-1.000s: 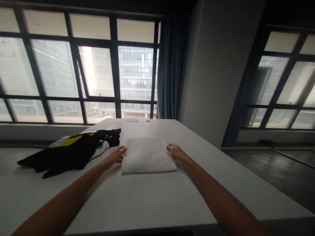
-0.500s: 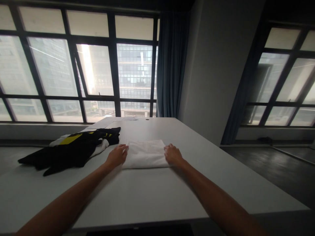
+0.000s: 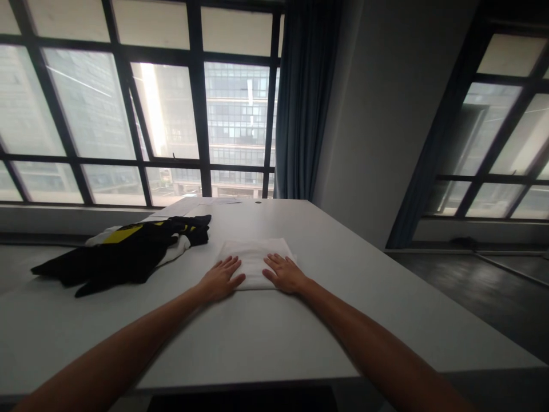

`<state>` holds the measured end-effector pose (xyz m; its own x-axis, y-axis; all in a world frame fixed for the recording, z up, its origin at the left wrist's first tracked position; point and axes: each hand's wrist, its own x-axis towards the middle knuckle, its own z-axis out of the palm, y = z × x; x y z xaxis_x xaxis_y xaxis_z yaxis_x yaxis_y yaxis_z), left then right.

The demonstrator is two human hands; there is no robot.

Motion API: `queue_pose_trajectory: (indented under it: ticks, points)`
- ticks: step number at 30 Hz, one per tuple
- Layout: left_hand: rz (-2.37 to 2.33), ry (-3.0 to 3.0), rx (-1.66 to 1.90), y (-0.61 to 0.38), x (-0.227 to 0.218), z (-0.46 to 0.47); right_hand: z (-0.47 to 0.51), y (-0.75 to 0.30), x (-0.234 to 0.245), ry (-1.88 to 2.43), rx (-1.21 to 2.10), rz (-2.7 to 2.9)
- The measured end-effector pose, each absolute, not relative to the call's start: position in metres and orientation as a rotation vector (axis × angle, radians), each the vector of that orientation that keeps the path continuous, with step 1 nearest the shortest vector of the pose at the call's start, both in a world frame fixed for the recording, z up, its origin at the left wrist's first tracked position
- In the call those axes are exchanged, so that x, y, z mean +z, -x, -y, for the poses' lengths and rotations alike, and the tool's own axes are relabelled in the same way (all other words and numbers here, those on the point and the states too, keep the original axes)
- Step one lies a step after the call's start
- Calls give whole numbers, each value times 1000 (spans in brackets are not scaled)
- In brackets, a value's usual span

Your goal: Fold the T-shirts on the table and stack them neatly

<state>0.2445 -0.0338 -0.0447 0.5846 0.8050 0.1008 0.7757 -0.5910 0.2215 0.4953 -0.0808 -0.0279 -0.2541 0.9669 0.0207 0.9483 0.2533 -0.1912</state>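
Note:
A folded white cloth point(image 3: 254, 252), perhaps a garment, lies flat as a neat rectangle on the white table point(image 3: 257, 343). On its near left corner rests my left hand point(image 3: 220, 279), palm down with the fingers spread. My right hand point(image 3: 286, 273) lies flat over the near right part, fingers also stretched out. Neither hand grips anything. To the left of the cloth is a loose pile of black clothes point(image 3: 124, 257) with yellow patches, and some white fabric point(image 3: 178, 249) shows among them.
Sheets of paper point(image 3: 218, 201) lie at the table's far end, near a small dark round hole point(image 3: 258, 202). Beyond stand windows, a blue curtain point(image 3: 302, 114) and a grey pillar point(image 3: 360, 126). The table's right edge drops to a dark floor point(image 3: 463, 280).
Both hands have moved from the cloth's side edges inward and nearer to me, and their fingers have spread flat on it. The cloth's surface looks smoother. The view has tilted down slightly.

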Motion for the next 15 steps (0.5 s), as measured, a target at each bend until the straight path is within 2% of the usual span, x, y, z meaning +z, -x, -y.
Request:
queue_pose_trajectory:
  ticks: [8,15]
  points:
    - [-1585,-2517,298,-235,-46,28,75,-498,-33,1864,236,2353]
    - [-1579,-2468,245,-226,-41,35,72,-508,-31,1986,245,2273]
